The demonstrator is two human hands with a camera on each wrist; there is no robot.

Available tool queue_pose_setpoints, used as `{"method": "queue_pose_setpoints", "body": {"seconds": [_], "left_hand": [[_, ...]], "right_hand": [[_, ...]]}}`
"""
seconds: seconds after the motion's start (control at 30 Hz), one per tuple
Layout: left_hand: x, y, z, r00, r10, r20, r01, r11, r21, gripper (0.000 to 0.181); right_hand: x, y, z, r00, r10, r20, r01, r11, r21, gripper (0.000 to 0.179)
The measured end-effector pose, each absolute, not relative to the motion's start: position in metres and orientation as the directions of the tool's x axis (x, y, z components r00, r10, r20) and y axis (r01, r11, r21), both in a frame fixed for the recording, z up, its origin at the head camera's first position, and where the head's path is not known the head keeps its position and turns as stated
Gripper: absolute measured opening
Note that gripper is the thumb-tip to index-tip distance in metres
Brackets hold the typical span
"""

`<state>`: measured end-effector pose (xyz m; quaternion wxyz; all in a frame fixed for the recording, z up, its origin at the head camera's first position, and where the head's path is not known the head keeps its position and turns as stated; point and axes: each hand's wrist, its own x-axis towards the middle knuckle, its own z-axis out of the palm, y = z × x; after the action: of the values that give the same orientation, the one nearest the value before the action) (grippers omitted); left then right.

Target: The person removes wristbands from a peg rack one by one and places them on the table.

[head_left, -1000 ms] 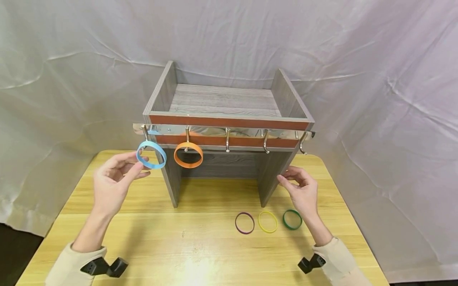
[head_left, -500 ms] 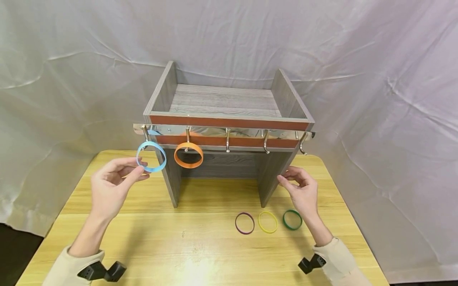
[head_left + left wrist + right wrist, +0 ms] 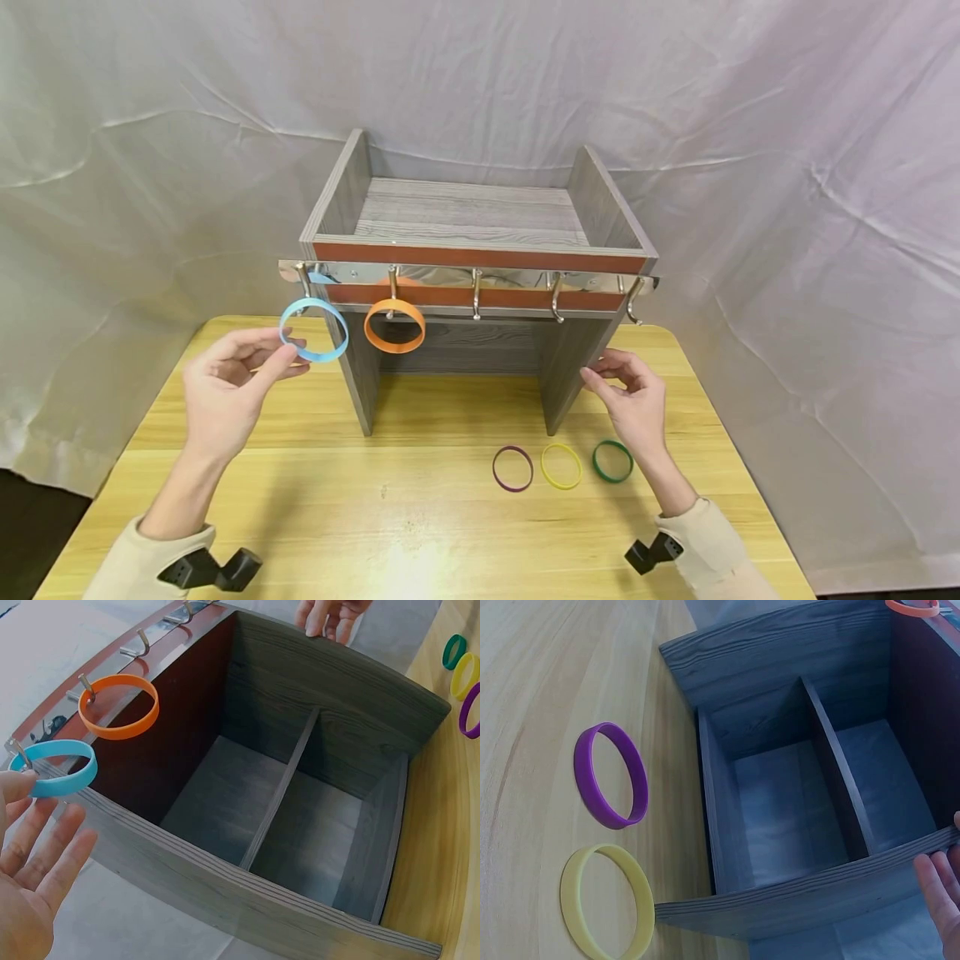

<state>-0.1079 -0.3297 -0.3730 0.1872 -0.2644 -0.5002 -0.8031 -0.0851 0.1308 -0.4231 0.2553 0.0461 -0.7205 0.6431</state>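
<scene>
A light blue wristband hangs on the leftmost metal hook. My left hand pinches its left side between thumb and fingers; the left wrist view shows the hook's tip inside the loop. On the second hook hangs an orange wristband, untouched. My right hand grips the front edge of the right side panel of the grey wooden shelf. Some of its fingers are hidden behind that panel.
Three more hooks, such as the middle hook, line the shelf's front rail. On the wooden table lie purple, yellow and green wristbands, near the shelf's right leg. Grey cloth surrounds the back and sides.
My left hand has shifted slightly left and down, drawing the blue wristband's left side with it. The right hand and the orange wristband stay in place.
</scene>
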Motion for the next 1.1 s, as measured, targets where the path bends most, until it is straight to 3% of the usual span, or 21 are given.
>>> {"method": "queue_pose_setpoints", "body": {"seconds": [1.1], "left_hand": [[-0.105,-0.336,-0.344,-0.764,-0.079,0.640,0.603,-0.438,0.666,0.030]], "right_hand": [[-0.085,0.130,-0.423,-0.867,0.263,0.422,-0.390,0.169,-0.905,0.027]]}}
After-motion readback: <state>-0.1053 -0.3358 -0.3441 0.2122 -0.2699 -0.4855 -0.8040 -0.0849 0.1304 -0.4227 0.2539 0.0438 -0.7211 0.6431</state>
